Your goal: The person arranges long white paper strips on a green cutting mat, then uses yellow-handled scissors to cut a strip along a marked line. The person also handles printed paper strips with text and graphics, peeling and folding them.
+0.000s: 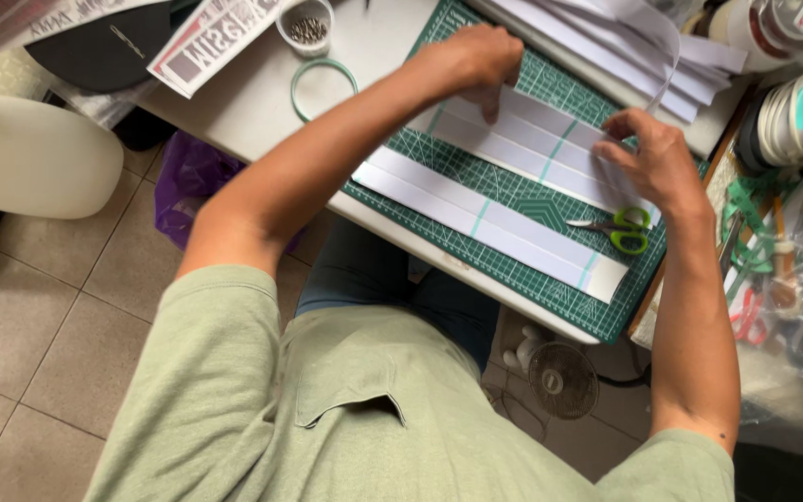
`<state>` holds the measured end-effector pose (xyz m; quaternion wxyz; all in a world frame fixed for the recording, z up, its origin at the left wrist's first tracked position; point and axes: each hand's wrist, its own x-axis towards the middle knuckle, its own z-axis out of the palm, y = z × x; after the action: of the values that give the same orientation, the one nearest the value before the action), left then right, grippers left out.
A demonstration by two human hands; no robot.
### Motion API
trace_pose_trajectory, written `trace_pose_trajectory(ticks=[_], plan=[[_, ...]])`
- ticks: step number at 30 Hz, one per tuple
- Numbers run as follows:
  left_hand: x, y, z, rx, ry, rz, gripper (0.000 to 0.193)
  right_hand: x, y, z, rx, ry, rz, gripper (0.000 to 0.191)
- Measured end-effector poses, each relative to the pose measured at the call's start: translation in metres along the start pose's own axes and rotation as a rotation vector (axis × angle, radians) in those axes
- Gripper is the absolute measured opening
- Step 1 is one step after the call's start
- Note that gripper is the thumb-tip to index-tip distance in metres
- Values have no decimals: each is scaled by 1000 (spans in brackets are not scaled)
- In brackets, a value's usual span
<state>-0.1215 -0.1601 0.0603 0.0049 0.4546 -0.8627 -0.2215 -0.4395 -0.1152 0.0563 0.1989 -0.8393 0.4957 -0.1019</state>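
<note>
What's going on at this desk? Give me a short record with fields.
Surface: green cutting mat on a white table
Left hand: fingers pressing on the upper white paper strips
Right hand: pinching the same strips at their other end
Nearby: green-handled scissors, lower paper strips, cup of pins

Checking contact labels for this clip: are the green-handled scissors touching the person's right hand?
Apart. The head view shows the scissors lying on the cutting mat below the right hand, with white paper strip visible between them.

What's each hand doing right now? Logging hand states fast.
Left hand: curled, fingertips pressing the paper strips.
Right hand: pinching the same strips' edge.
</note>
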Motion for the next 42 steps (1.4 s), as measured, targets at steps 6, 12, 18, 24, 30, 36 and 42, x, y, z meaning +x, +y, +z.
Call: trace_pose_trajectory(ticks=[6,12,18,24,30,36,42], plan=[[-3,-8,21,-16,-38,-29,62,0,4,-4,70,23,-129,27],[-59,-29,17,-220,-39,-152,72,20,-39,-15,80,-2,-271,25],[-163,-26,-2,-323,-73,-165,60,50,-90,3,73,-139,-353,30],[-245,-14,36,-715,72,-236,49,88,-154,27,-91,-278,-445,22],[-279,11,93,-1056,305,-369,48,117,-197,60,-210,-281,-560,24],[-287,44,137,-1374,538,-432,41,130,-227,94,-343,-133,-732,38],[-270,66,172,-1554,736,-463,33,64,-176,66,-122,56,-567,32]])
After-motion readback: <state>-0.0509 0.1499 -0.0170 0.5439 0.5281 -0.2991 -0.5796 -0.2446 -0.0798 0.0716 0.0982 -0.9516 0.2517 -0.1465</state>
